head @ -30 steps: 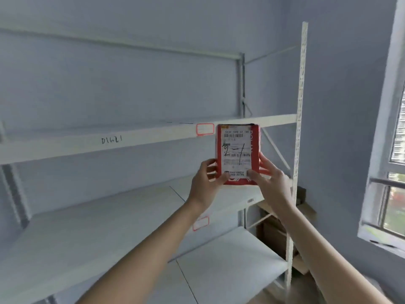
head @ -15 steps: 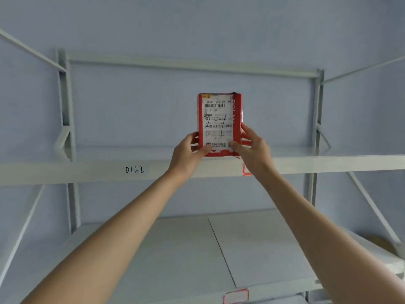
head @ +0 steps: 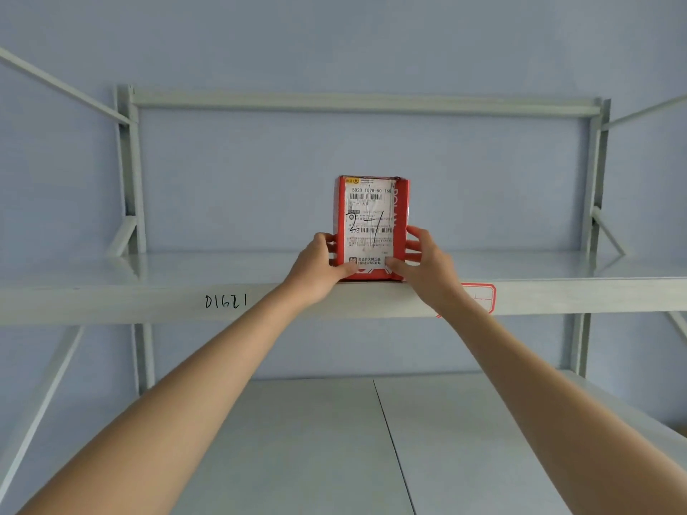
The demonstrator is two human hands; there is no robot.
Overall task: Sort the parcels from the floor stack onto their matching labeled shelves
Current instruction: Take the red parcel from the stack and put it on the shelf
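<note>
Your hands grip a red parcel (head: 373, 232) from both sides at its lower half: your left hand (head: 319, 267) curls round the left edge with the thumb pressed on the front near the bottom corner, and your right hand (head: 423, 263) mirrors it on the right edge, fingers wrapped behind, thumb across the lower front. You hold the parcel upright, its bottom edge at the front lip of the upper shelf (head: 148, 269); whether it rests on the shelf or sits just above it cannot be told. A white shipping label (head: 370, 221) covers most of the parcel's front, printed with barcodes and marked by hand with "2-1". On the shelf's front beam (head: 111, 302), "D1621" (head: 225, 301) is handwritten left of your arms, and a red-bordered tag (head: 481, 297) shows just beside your right wrist, partly hidden by it. Below, a lower shelf (head: 316, 440) of two light panels meets at a centre seam. Pale uprights (head: 128, 172) frame the rack against a blue wall (head: 353, 39).
</note>
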